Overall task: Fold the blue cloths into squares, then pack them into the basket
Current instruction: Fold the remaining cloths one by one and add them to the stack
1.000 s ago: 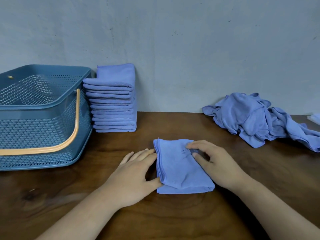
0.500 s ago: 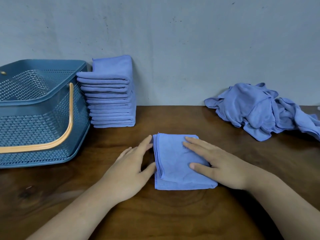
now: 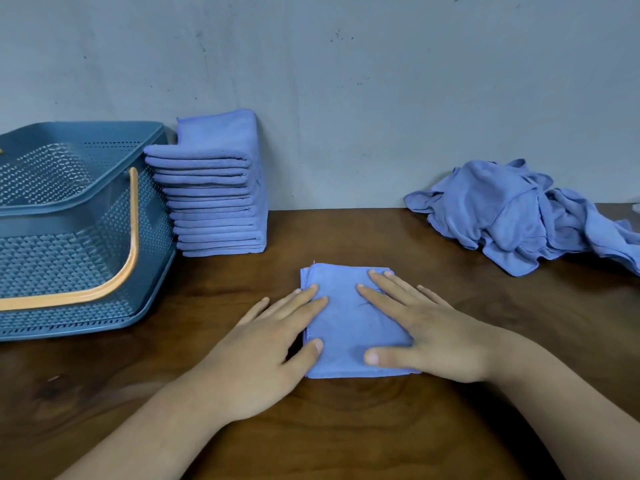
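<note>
Blue cloth (image 3: 349, 323), already folded down to a near-square, lies flat on the wooden table (image 3: 346, 427) right in front of me. My left hand (image 3: 273, 348) is spread flat, its fingertips and thumb resting on the cloth's left edge. My right hand (image 3: 426, 334) lies flat over the right half, fingers straight and pressing down. Neither hand grips anything.

I judge this to be the smoothing at the end of one fold: the layers at the left edge sit slightly stepped, so a last press is squaring them.

Farther back on the left, a tall stack (image 3: 214, 202) of folded cloths stands against the wall (image 3: 346, 81), just beside the blue basket (image 3: 52, 265) with its orange handle (image 3: 133, 220) hanging down the near side. No cloths show inside the basket from this angle. Well apart on the right, a loose heap (image 3: 512, 216) of unfolded cloths waits.

The next move, as I read it, is to pick up this square without letting the layers slip, most likely with a pinch on the stepped left edge. It would go on the stack, and then I would reach right for another cloth. Packing the basket looks like a later step.
</note>
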Motion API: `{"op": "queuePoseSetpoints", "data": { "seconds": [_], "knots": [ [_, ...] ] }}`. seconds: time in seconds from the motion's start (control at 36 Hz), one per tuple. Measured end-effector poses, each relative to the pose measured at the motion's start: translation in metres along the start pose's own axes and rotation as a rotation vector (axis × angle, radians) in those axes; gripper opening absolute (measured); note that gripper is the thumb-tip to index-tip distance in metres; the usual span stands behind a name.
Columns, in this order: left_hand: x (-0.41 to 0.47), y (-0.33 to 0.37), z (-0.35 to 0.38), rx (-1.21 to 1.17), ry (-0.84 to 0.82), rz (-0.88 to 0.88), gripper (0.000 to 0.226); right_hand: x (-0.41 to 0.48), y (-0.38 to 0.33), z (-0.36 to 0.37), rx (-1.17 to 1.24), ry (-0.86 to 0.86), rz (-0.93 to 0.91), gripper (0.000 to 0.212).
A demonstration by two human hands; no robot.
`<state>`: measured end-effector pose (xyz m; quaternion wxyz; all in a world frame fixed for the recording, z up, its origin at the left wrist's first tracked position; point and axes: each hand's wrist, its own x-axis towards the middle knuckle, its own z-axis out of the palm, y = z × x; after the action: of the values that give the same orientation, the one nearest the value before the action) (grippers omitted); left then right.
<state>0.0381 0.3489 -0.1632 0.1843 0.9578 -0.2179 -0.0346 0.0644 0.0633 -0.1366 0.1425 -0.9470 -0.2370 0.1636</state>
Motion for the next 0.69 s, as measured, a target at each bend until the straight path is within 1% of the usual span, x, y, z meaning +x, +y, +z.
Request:
{"op": "queuePoseSetpoints", "data": {
  "seconds": [0.03,0.06,0.11,0.17,0.19,0.22,0.25,0.31,0.33,0.39,0.44,0.5,0.56,0.61,0.69],
  "knots": [
    [-0.001,0.001,0.0,0.013,0.005,-0.013,0.067,0.0,0.002,0.001,0.064,0.047,-0.015,0.094],
    [-0.001,0.0,0.001,0.018,0.018,-0.026,0.071,0.001,0.004,0.002,0.139,0.131,-0.023,0.082],
    [-0.002,0.001,0.001,0.009,0.052,-0.039,0.076,0.007,0.01,0.008,0.244,0.363,0.022,0.059],
    [-0.002,0.002,0.001,-0.039,0.08,-0.05,0.068,0.013,0.014,0.012,0.165,0.57,0.158,0.042],
    [-0.002,0.003,0.001,-0.075,0.099,-0.064,0.063,0.016,0.013,0.012,0.09,0.624,0.248,0.037],
    [-0.002,0.004,0.0,-0.11,0.122,-0.076,0.061,0.017,0.011,0.011,0.028,0.639,0.33,0.036],
    [-0.002,0.004,0.0,-0.132,0.14,-0.087,0.062,0.018,0.009,0.011,-0.008,0.621,0.386,0.04],
    [-0.001,0.005,0.0,-0.128,0.132,-0.108,0.069,0.021,0.005,0.013,0.014,0.566,0.422,0.045],
    [-0.001,0.006,0.0,-0.102,0.111,-0.113,0.071,0.023,0.005,0.014,0.068,0.559,0.415,0.043],
    [-0.001,0.006,0.0,-0.065,0.089,-0.111,0.072,0.027,0.005,0.015,0.293,0.589,0.375,0.033],
    [0.0,0.007,0.0,-0.084,0.095,-0.119,0.071,0.028,0.004,0.014,0.567,0.619,0.326,0.022],
    [-0.001,0.006,0.001,-0.123,0.096,-0.127,0.071,0.026,-0.001,0.013,0.713,0.629,0.262,0.017],
    [0.0,0.004,0.002,-0.192,0.125,-0.124,0.074,0.023,-0.006,0.014,0.784,0.664,0.189,0.016],
    [0.002,0.003,0.001,-0.312,0.193,-0.142,0.08,0.02,-0.012,0.013,0.824,0.715,0.089,0.018],
    [0.006,0.0,0.002,-0.508,0.281,-0.218,0.097,0.013,-0.02,0.008,0.785,0.782,-0.106,0.016]
  ]
}}
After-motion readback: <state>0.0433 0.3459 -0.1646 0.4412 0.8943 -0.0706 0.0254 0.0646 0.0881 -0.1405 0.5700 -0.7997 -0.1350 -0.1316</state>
